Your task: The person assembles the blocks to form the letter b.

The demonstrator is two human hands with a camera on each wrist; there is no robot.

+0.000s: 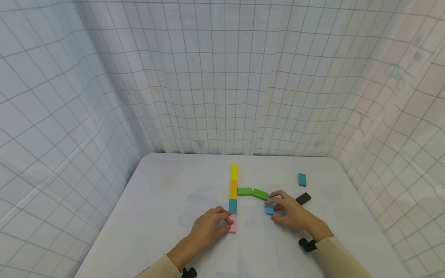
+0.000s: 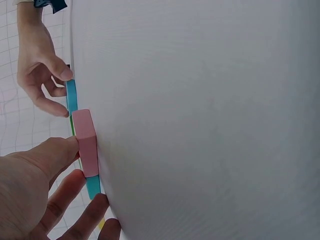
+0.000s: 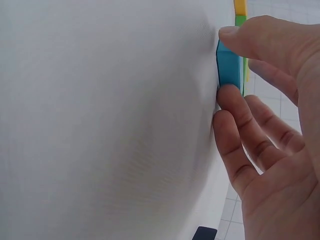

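Well, from my station I read the near ends as the widest room: a broad stretch of surface lies between the straight line of blocks and the desk's (image 1: 167,200) left edge, and a pocket opens toward the wearer between the pink block (image 1: 233,228) and the blue block (image 1: 269,211). The yellow block (image 1: 234,172) tops the line, near the back edge; below it come the orange block (image 1: 234,189), a teal block (image 1: 233,206) and the pink one, end to end. From the orange side, a green block (image 1: 245,191) and an angled green block (image 1: 260,194) lead to the blue one.

My left hand (image 1: 208,227) has a loose grip, fingers parted, thumb touching the pink block. My right hand (image 1: 291,212) has a narrow grip, holding the blue block between thumb and fingers at its ends. A dark brown block (image 1: 304,198) sits just beyond those fingers, tilted, and a second teal block (image 1: 302,180) lies farther back.

The desk is white and smooth; a white curtain (image 1: 240,85) with a dark grid hangs behind and along both sides.

I count nine blocks: two green, two teal, one each of yellow, orange, pink, blue and dark brown.
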